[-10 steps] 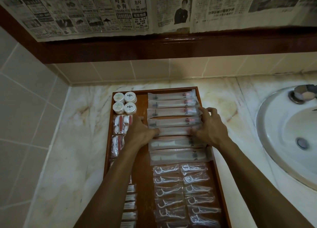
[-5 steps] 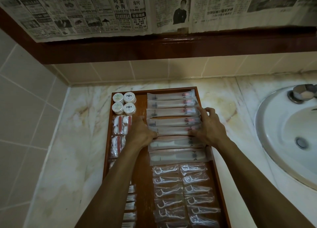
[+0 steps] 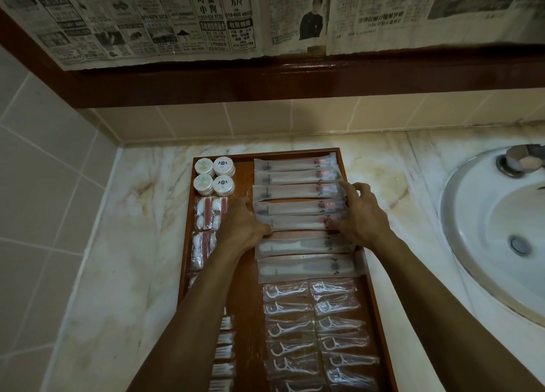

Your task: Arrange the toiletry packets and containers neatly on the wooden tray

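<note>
A long wooden tray (image 3: 244, 173) lies on the marble counter. Several toothbrush packets (image 3: 295, 191) lie stacked crosswise in its upper right part. My left hand (image 3: 243, 229) presses against the left ends of the middle packets, thumb at the fifth packet (image 3: 298, 222). My right hand (image 3: 361, 214) has spread fingers touching the right ends of the same packets. Two columns of floss-pick packets (image 3: 312, 329) fill the lower right. Several round white containers (image 3: 213, 175) sit at the top left, with cotton packets (image 3: 208, 214) below them and cotton-swab packets (image 3: 225, 347) partly hidden by my left forearm.
A white sink (image 3: 495, 229) with a metal tap (image 3: 522, 160) lies to the right of the tray. Tiled walls close the left and back. A dark wooden ledge (image 3: 295, 79) with newspaper (image 3: 206, 17) above it runs along the back wall.
Both hands stay at the ends of the middle toothbrush packets. Their fingers have shifted only slightly, and the packets have barely moved.
</note>
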